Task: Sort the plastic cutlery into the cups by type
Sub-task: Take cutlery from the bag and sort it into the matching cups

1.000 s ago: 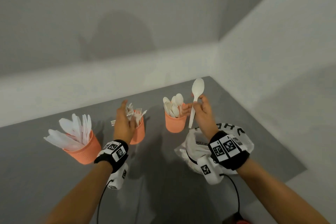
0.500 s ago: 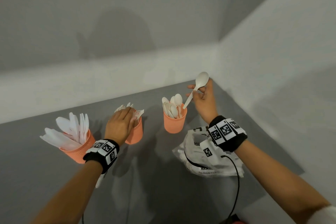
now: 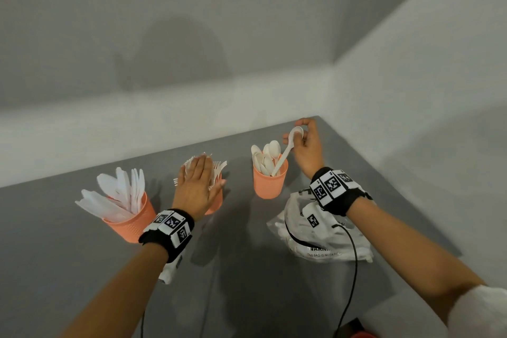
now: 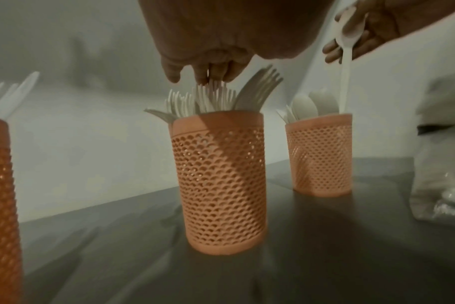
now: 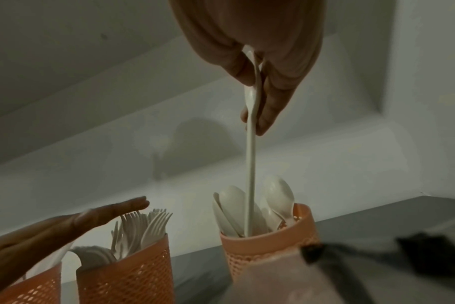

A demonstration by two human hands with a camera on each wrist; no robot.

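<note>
Three orange perforated cups stand on the grey table. The right cup [image 3: 270, 184] [image 5: 270, 248] holds several white spoons. My right hand [image 3: 307, 145] pinches a white spoon [image 3: 285, 155] [image 5: 252, 164] by its bowl end, and the handle reaches down into that cup. The middle cup [image 4: 221, 185] holds several forks [image 4: 208, 98]. My left hand [image 3: 197, 184] lies flat over the fork tips with straight fingers [image 4: 208, 70], touching them. The left cup [image 3: 129, 222] holds white knives [image 3: 115, 195].
A crumpled clear plastic bag [image 3: 323, 236] with printed warning text lies near my right wrist. White walls meet in a corner behind the table's far right end. A black cable [image 3: 354, 269] runs from the right wrist band toward the front edge.
My right hand carried the spoon from in front of the bag up and over the spoon cup, then lowered its handle in. The left hand flattened onto the forks.
</note>
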